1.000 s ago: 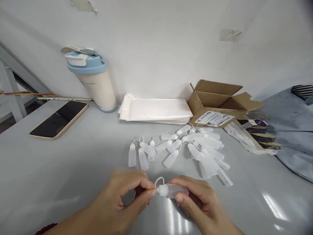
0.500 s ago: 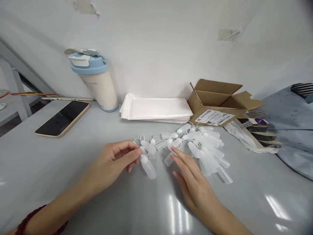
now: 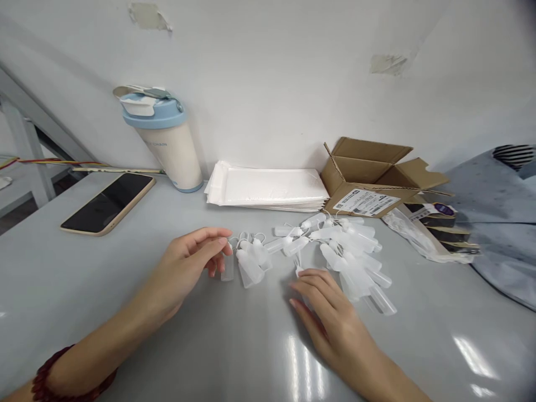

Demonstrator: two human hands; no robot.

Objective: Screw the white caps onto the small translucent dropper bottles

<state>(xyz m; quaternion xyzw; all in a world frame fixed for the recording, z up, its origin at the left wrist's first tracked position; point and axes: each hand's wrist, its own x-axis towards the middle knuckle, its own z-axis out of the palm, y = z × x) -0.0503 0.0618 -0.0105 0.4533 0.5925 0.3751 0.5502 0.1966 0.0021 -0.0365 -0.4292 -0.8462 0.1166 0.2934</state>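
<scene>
My left hand (image 3: 199,254) hovers at the left end of a small group of translucent plastic squeeze bottles, its fingers loosely curled and apart. One narrow bottle (image 3: 227,269) lies right behind its fingertips; whether they touch it I cannot tell. Just right of that, another squeeze bottle (image 3: 250,269) rests against its neighbours, with thin looped cap straps above. My right hand (image 3: 330,312) is closed over a squeeze bottle (image 3: 298,269); only the tip and strap show clearly, the body being covered by the fingers. Beyond it spreads a heap of similar bottles (image 3: 355,240).
A stack of white packets (image 3: 268,187) lies along the wall beside an open cardboard box (image 3: 368,192). At the left are a phone (image 3: 109,202) and a cream tumbler (image 3: 171,145) with a blue lid. Part of a person in light blue clothing (image 3: 494,195) shows at right.
My left hand has let go of a bottle, which now lies with the left group, and has moved left. My right hand has closed over a bottle and drawn it slightly nearer.
</scene>
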